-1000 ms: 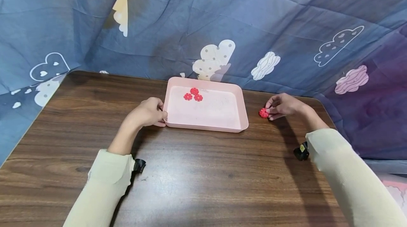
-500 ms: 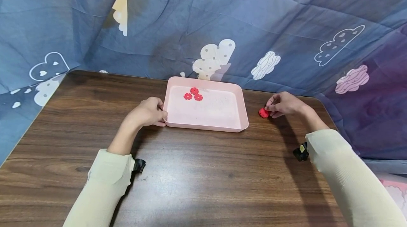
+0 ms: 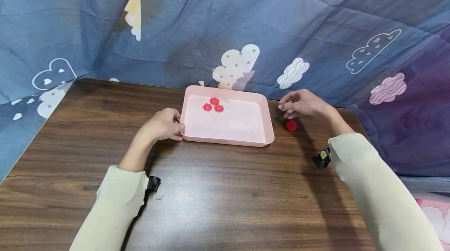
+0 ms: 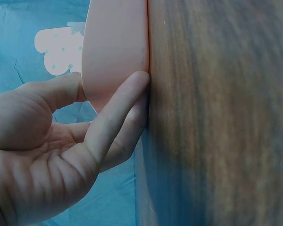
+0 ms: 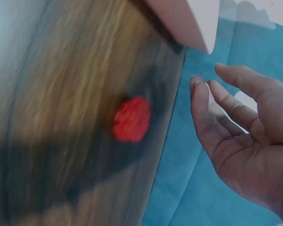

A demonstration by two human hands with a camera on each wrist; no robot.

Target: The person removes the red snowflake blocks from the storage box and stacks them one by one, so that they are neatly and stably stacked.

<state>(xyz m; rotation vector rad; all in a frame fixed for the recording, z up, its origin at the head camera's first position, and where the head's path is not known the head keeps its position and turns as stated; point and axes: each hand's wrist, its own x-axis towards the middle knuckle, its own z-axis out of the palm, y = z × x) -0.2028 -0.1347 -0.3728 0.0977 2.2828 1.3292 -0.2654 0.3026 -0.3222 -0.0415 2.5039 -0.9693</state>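
Observation:
A pink rectangular tray [image 3: 225, 138] lies on the table, with a few red notched plastic discs [image 3: 218, 108] at its upper left inside. My left hand [image 3: 164, 124] grips the tray's near left corner; in the left wrist view its thumb is at the rim and its fingers [image 4: 114, 115] press the outer wall low down. Right of the tray sits a small pile of red discs [image 3: 291, 125], blurred in the right wrist view. Just above and behind that pile is my right hand [image 3: 304, 104], raised off the table. Its fingers [image 5: 205, 113] and thumb are apart, with nothing seen between them.
The brown wooden table [image 3: 225, 200] reaches toward me in front of the tray. A blue cloth [image 3: 168, 28] with cloud prints hangs right behind the table's far edge. Dark wrist straps [image 3: 153, 183] show at both sleeves.
My right hand has let go of the red disc pile and lifted up and leftward toward the tray. The pile stays on the table. The left hand and tray have not moved.

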